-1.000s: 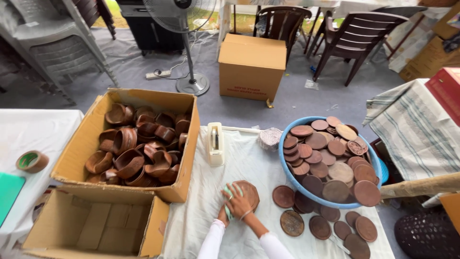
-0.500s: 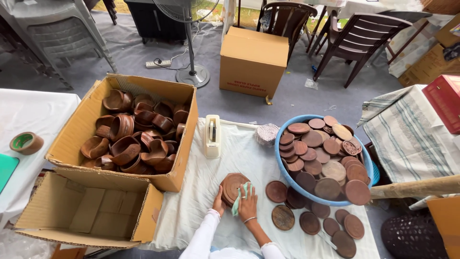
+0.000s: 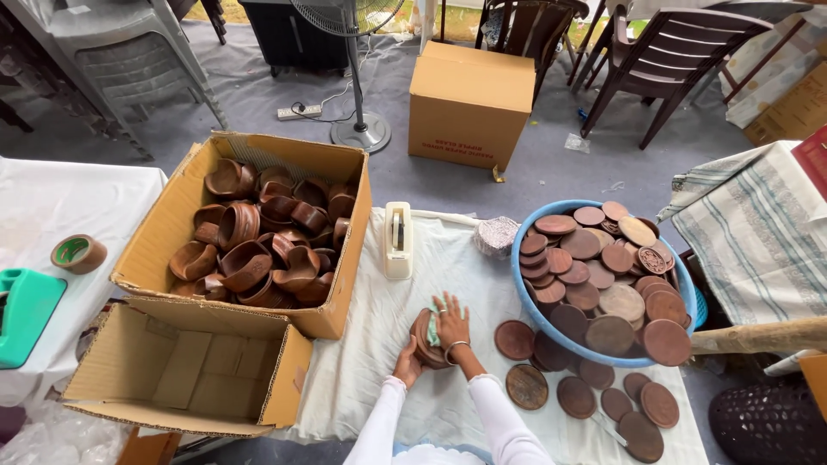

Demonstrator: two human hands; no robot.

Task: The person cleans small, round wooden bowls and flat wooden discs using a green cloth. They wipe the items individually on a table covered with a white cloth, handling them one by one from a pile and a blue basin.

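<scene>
My left hand [image 3: 407,365] grips a round brown wooden disc [image 3: 422,340] from below, holding it on edge above the white cloth [image 3: 379,379]. My right hand [image 3: 451,324] presses a small pale green rag [image 3: 432,328] against the disc's face. Both arms wear white sleeves. A blue tub [image 3: 525,297] heaped with similar brown discs stands to the right. Several more discs [image 3: 575,396] lie flat on the cloth beside it.
An open cardboard box [image 3: 164,232] full of brown wooden bowls sits to the left, an empty open box [image 3: 284,387] in front of it. A cream tape dispenser [image 3: 396,240] lies ahead. A tape roll [image 3: 77,254], closed box [image 3: 469,103], fan stand [image 3: 360,129] and chairs [image 3: 655,60] surround.
The disc has gone from lying flat under my hands to being held on edge. The view has drawn closer to the table.
</scene>
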